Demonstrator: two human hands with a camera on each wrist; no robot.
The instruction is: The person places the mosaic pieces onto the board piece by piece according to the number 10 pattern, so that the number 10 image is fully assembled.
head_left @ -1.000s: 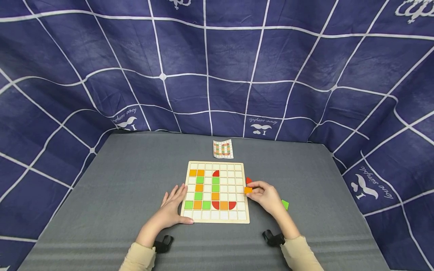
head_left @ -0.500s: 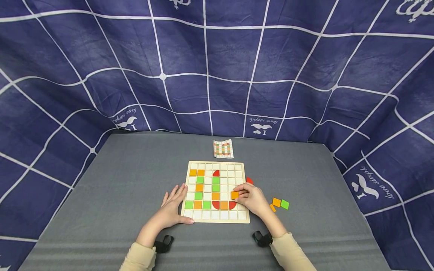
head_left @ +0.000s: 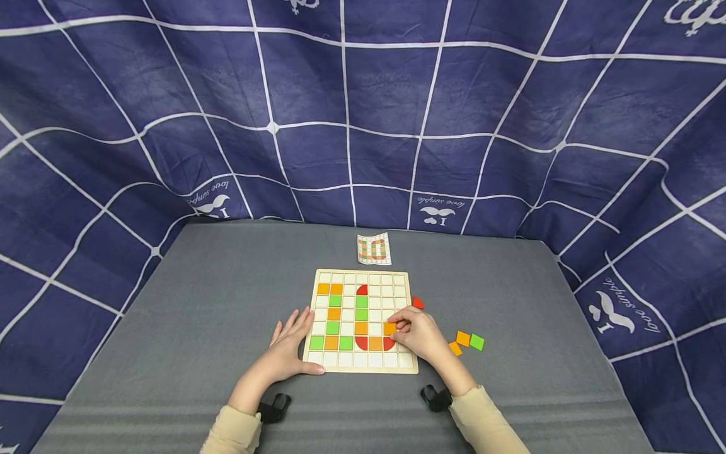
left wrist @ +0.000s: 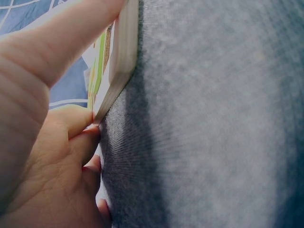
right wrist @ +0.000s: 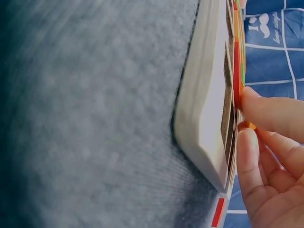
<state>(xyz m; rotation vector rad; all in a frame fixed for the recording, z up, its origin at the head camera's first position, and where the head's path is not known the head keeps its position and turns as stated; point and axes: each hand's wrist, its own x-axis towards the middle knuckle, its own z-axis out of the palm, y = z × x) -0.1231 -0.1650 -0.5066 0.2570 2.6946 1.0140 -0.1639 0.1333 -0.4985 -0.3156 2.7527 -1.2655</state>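
Note:
A square wooden grid board [head_left: 363,370] lies on the grey table, with orange and green square tiles and red quarter-round tiles set in some cells. My right hand [head_left: 421,334] pinches an orange square tile [head_left: 389,328] between thumb and fingers. The tile sits right at a cell just above a red quarter-round tile [head_left: 388,344] in the lower right of the board. In the right wrist view only a sliver of orange shows by the fingertips. My left hand [head_left: 286,354] rests along the board's left edge, fingers spread, thumb [left wrist: 71,35] at the near corner.
Beyond the board lies a small printed pattern card [head_left: 374,249]. A red quarter-round tile [head_left: 418,303] lies by the board's right edge. Farther right are two loose orange tiles [head_left: 462,338] and a green tile [head_left: 477,342]. A blue cloth [head_left: 363,157] hangs behind the table.
My right hand has carried the orange tile leftward from the board's right edge and lowered it to a cell, uncovering loose tiles on the table. My left hand stays still.

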